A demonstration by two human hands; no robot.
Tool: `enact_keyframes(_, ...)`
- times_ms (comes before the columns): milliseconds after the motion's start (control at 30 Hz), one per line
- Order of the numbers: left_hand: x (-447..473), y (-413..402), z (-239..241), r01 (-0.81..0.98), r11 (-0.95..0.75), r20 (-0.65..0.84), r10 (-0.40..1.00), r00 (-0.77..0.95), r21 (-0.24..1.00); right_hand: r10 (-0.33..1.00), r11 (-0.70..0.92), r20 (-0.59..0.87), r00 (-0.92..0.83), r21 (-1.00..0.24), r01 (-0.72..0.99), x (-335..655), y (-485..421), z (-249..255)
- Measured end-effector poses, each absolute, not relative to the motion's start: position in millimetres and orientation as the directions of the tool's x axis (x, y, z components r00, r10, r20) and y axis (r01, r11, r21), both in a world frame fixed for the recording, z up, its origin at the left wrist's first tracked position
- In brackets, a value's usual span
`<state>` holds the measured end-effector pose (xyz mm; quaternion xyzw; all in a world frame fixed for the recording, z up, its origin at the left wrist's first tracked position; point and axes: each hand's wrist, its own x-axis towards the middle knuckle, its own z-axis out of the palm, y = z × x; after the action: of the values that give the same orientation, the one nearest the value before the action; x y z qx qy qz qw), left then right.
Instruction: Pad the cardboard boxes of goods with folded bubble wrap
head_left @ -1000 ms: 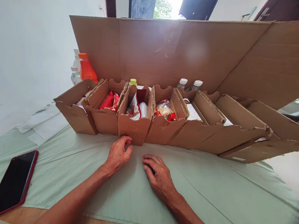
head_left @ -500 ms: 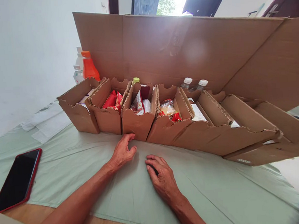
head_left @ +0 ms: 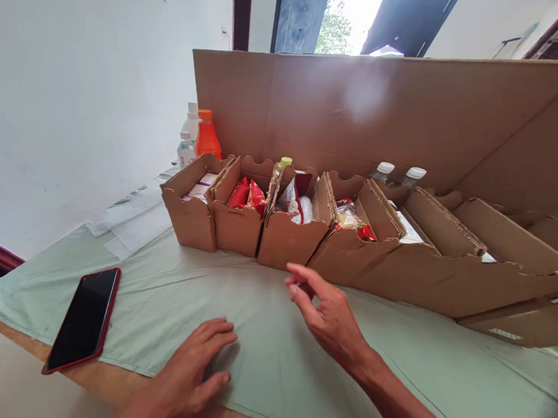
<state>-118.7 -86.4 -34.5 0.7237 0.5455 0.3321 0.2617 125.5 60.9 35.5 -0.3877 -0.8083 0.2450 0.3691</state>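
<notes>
My left hand (head_left: 194,364) hovers over the near part of the green cloth (head_left: 252,307), fingers apart and holding nothing. Further in, my right hand (head_left: 328,311) is raised just in front of the row of boxes, its thumb and fingers apart around empty space. Closest to it is an open cardboard box (head_left: 284,237) with a maroon-and-white packet (head_left: 291,201) inside. The box to its left holds red packets (head_left: 249,195). On its right, another box contains a clear-and-red packet (head_left: 350,215). White-and-purple packs (head_left: 202,186) lie in the leftmost box.
A red-cased phone (head_left: 82,318) lies at the left. Behind the boxes stand an orange bottle (head_left: 207,137), white-capped bottles (head_left: 412,176) and a tall cardboard panel (head_left: 328,102). White sheets (head_left: 140,226) lie beside the leftmost box. The wooden table edge (head_left: 128,378) runs along the front.
My left hand has drawn back from the boxes toward the near edge. My right hand has moved forward to the boxes. The camera view has swung left.
</notes>
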Motion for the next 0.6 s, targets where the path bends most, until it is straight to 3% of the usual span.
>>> enact_keyframes(100, -127, -111, -48, 0.575, -0.270, 0.354, 0.934, -0.037, 0.772, 0.805, 0.580, 0.415, -0.424, -0.700, 0.417, 76, 81, 76)
enact_keyframes(200, -124, -117, -48, 0.539, -0.214, 0.402, 0.878, -0.259, 0.814, 0.854, 0.497, 0.317, -0.413, -0.733, 0.464, 30, 109, 98)
enact_keyframes(367, -123, -116, -49, 0.485, -0.253, 0.447, 0.827, -0.341, 0.837, 0.891, 0.420, 0.228, -0.393, -0.744, 0.519, 0, 124, 102)
enact_keyframes(467, -123, -119, -60, 0.412, -0.175, 0.379, 0.785, -0.490, 0.894, 0.870, 0.453, 0.248, -0.425, -0.743, 0.493, 13, 91, 101)
enact_keyframes(600, -123, -120, -68, 0.143, -0.099, 0.171, 0.707, -0.686, 0.985, 0.769, 0.585, 0.313, -0.557, -0.694, 0.418, 61, 13, 100)
